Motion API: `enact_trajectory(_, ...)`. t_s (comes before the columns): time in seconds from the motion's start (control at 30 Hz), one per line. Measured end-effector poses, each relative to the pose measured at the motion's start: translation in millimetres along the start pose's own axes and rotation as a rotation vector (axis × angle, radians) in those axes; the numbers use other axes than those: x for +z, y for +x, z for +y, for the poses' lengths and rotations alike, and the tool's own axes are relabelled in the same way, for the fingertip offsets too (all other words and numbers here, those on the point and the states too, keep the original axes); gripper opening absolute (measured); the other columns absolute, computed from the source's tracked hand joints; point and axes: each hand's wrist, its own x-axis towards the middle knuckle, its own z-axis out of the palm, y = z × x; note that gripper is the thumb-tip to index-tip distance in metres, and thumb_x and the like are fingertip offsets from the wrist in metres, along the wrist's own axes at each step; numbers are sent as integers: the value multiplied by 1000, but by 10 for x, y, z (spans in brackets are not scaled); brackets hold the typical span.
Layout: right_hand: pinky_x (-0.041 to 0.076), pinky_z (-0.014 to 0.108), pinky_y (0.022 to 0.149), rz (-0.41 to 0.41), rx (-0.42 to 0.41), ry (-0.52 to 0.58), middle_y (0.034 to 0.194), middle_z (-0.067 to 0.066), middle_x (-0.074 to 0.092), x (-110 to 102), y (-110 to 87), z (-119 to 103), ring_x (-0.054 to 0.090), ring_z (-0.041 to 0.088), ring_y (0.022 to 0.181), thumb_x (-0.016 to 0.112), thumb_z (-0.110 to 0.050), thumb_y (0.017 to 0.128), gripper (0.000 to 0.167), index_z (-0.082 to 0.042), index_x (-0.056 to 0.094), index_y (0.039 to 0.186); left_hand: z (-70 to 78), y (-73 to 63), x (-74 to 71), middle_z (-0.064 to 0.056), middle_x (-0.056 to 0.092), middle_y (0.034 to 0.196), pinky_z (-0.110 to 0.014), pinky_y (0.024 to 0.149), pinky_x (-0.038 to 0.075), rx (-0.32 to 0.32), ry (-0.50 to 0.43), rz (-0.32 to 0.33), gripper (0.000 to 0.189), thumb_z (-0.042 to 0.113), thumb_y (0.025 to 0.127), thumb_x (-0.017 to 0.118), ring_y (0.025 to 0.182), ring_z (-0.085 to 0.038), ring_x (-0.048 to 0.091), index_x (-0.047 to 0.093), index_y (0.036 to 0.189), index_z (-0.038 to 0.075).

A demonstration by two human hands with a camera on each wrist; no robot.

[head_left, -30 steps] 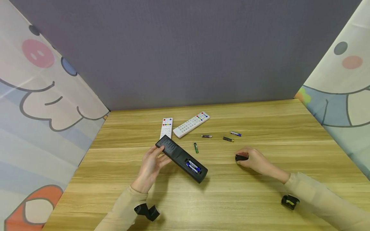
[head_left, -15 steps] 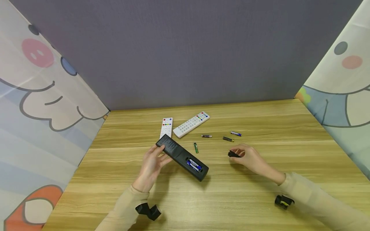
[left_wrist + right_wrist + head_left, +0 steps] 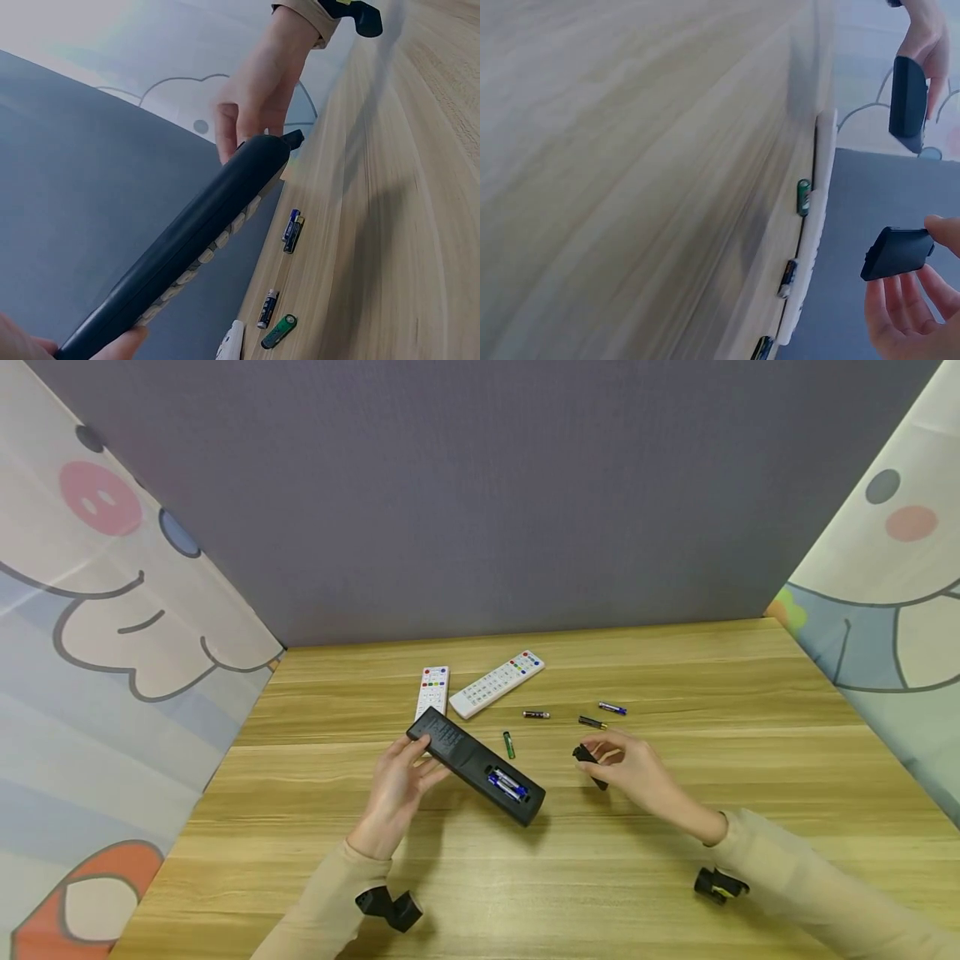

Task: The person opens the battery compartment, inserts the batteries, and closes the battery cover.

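My left hand [image 3: 396, 785] grips a black remote control [image 3: 468, 760] by one end, back side up, thumb across its top. Two blue-and-silver batteries [image 3: 507, 783] lie side by side in its uncovered compartment near the far end. In the left wrist view the same remote [image 3: 180, 236] appears edge-on, its buttons facing down. To its right, my right hand [image 3: 630, 768] pinches a small black battery cover [image 3: 589, 766] between thumb and fingers. The right wrist view shows the cover [image 3: 897, 253] held above the table, apart from the remote.
Two white remotes [image 3: 497, 683] lie at the back of the wooden table [image 3: 570, 893]. Loose on the wood are a green battery [image 3: 509, 745], a dark battery [image 3: 536, 715], a black-and-gold battery [image 3: 592, 722] and a blue one [image 3: 612, 708]. A grey panel [image 3: 510, 527] stands behind.
My right hand has moved left toward the remote, turning the battery cover to a steeper slant. My left hand and the black remote have shifted slightly right and up.
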Motion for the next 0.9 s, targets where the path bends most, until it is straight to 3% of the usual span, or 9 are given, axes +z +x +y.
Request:
enact_trajectory(0.33,54,23,66,28,2,147,88,8,60,73,10,-156,57,17,77,71,-12,74,32,0,62,102,-3,16,22,-20,42,121,-35,78,53,-3,-3,18,39,4,91,40,90,-23,59,31,128,-5)
enact_trajectory(0.9,54,24,69,-7,-134,301,91,7,60,242,38,-335,56,10,81,68,-7,76,25,-1,61,99,-33,10,68,-13,50,105,-34,77,54,32,-10,6,38,8,90,47,85,-21,60,36,124,-3)
